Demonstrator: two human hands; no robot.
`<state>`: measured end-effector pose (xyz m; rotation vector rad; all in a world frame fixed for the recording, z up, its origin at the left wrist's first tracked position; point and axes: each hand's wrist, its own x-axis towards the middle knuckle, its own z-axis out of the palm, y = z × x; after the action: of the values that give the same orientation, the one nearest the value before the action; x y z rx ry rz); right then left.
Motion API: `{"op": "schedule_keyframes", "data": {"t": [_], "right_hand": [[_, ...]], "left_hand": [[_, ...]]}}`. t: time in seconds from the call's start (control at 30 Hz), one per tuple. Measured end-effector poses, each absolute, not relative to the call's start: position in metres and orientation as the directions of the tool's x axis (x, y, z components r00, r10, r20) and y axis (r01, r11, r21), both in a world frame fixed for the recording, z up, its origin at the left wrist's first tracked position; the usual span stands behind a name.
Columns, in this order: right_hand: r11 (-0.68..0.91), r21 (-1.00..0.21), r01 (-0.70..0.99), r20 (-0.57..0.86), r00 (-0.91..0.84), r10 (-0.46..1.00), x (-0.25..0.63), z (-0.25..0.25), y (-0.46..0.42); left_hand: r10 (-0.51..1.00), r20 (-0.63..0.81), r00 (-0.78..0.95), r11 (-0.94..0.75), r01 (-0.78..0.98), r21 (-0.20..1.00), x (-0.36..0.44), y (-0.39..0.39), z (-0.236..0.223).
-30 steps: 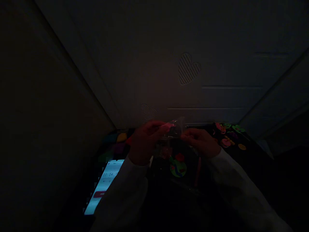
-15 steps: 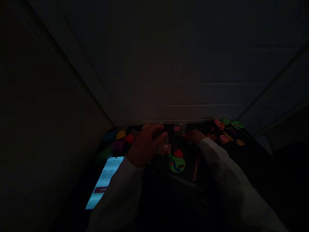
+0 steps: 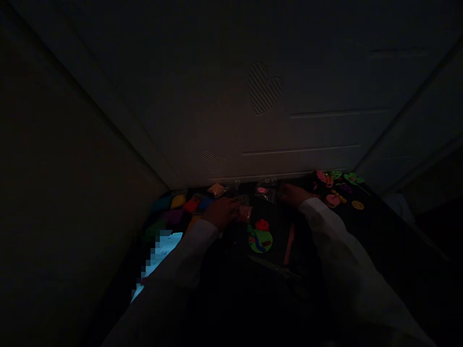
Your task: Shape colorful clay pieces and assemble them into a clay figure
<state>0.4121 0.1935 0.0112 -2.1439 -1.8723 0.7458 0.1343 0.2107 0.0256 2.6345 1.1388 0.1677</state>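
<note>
My left hand (image 3: 222,212) is closed at the left edge of a small clear bag (image 3: 245,213) with pinkish stuff in it. To the right, my right hand (image 3: 293,195) has its fingers bent together, and the dark hides whatever is between them. Just left of those fingers lies another clear bag (image 3: 263,193) with a pink lump inside. Between and below the hands lies a round green clay piece (image 3: 261,241) with blue, red and brown bits on it. A red clay shape (image 3: 262,224) touches its top edge.
Scissors (image 3: 277,268) and a pink stick (image 3: 289,245) lie nearest me. Several coloured clay packs, one purple (image 3: 175,216), sit left by a lit phone (image 3: 164,253). Clay figures, one a yellow disc (image 3: 358,205), lie right. A pale panel (image 3: 202,96) rises behind.
My left hand has come down onto the clear bag, uncovering the packs behind it. My right hand has shifted slightly away from the bag with the pink lump. The view has tilted a little.
</note>
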Motion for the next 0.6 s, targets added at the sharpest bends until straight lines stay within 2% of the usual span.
{"op": "schedule_keyframes", "data": {"t": [0.1,0.23,0.33,0.47,0.6], "right_hand": [[-0.185,-0.449,0.874,-0.225,0.089,0.97,0.409,0.011,0.195],[-0.279,-0.405,0.87,-0.242,0.193,0.951,0.413,0.006,0.196],[-0.308,-0.417,0.855,-0.244,0.222,0.944,0.418,0.005,0.197],[-0.217,-0.54,0.813,-0.182,0.139,0.973,0.413,0.015,0.198],[-0.028,-0.712,0.702,-0.033,0.006,0.999,0.39,0.035,0.195]], "left_hand": [[0.769,0.022,0.639,-0.612,0.725,0.316,0.135,0.213,0.031],[0.843,0.045,0.536,-0.511,0.771,0.379,0.123,0.224,0.042],[0.895,0.058,0.442,-0.424,0.804,0.418,0.107,0.241,0.048],[0.94,0.11,0.322,-0.339,0.857,0.388,0.089,0.257,0.048],[0.931,0.186,0.313,-0.353,0.902,0.248,0.08,0.249,0.049]]}}
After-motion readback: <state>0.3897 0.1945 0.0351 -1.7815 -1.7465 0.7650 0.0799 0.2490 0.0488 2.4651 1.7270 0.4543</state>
